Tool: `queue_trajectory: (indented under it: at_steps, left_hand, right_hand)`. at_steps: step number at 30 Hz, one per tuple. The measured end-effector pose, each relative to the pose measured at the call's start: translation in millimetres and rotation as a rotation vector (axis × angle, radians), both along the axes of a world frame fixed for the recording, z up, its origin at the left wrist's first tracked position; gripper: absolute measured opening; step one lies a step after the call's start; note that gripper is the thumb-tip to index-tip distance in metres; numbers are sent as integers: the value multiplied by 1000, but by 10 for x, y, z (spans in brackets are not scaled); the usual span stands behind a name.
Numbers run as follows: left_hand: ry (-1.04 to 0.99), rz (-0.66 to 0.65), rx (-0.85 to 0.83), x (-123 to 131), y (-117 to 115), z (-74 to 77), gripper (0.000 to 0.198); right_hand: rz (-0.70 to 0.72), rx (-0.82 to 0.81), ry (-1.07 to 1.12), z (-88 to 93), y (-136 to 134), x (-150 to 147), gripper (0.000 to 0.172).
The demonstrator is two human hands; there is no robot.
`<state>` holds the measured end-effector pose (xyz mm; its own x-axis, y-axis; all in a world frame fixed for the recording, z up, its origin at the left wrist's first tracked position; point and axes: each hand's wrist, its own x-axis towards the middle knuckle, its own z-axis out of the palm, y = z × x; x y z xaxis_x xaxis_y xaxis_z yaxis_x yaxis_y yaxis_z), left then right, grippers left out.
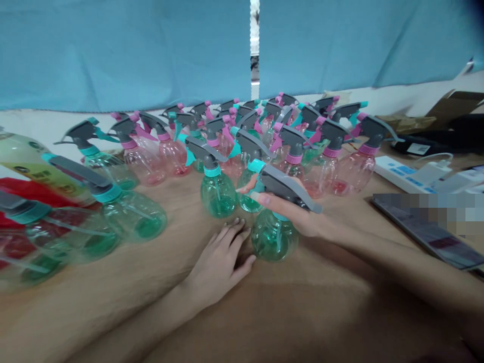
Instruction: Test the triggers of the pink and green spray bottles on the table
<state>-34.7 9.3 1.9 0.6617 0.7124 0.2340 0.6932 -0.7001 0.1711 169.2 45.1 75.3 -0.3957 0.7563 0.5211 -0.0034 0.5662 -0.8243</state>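
Blue curtain [124, 50] hangs along the far side of a tan tabletop [321, 307], with a narrow bright gap in the cloth at 12 o'clock. Upright plastic spray bottles crowd the table from 11 to 2 o'clock: pink-tinted ones [353, 172] with pink collars stand mostly toward the back and right, and green-tinted ones [217, 195] with teal collars stand nearer. More spray bottles [134, 218] lie on their sides at 9 to 10 o'clock, beside a large labelled bottle [34, 169] and something red [26, 194].

The right hand [291, 214] curls around the neck of a green-tinted spray bottle [274, 237], its fingers [251, 190] reaching across the teal collar just below the grey trigger head [291, 187]. That bottle sits at the front of the group, close in at 12 o'clock. The left hand [221, 259] rests palm down on the table with its fingers loosely spread, just beside the held bottle at that bottle's 9 o'clock; whether they touch is hard to tell. A white power strip [401, 174] lies at 2 o'clock, and a pixelated tablet [427, 229] lies at 3 o'clock.
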Motion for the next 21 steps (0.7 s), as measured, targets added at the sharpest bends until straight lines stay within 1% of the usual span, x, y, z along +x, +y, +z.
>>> queue_trajectory:
  at_steps: [3,6,15,21]
  left_hand:
    - [-9,4,-4,-2,2,-5,43]
    - [-15,4,-8,-5,2,-8,42]
    - [-8,1,-7,-1,-16,13,44]
    - [-18,-2,-5,-7,-15,2,42]
  right_hand:
    - [-5,-36,29,-38,-8,-1,13]
    - [-38,-30,21,-51,-26,8,14]
    - [-70,-30,-32,-18,-44,14,15]
    - [-82,-46,-44,-11,-73,20,15]
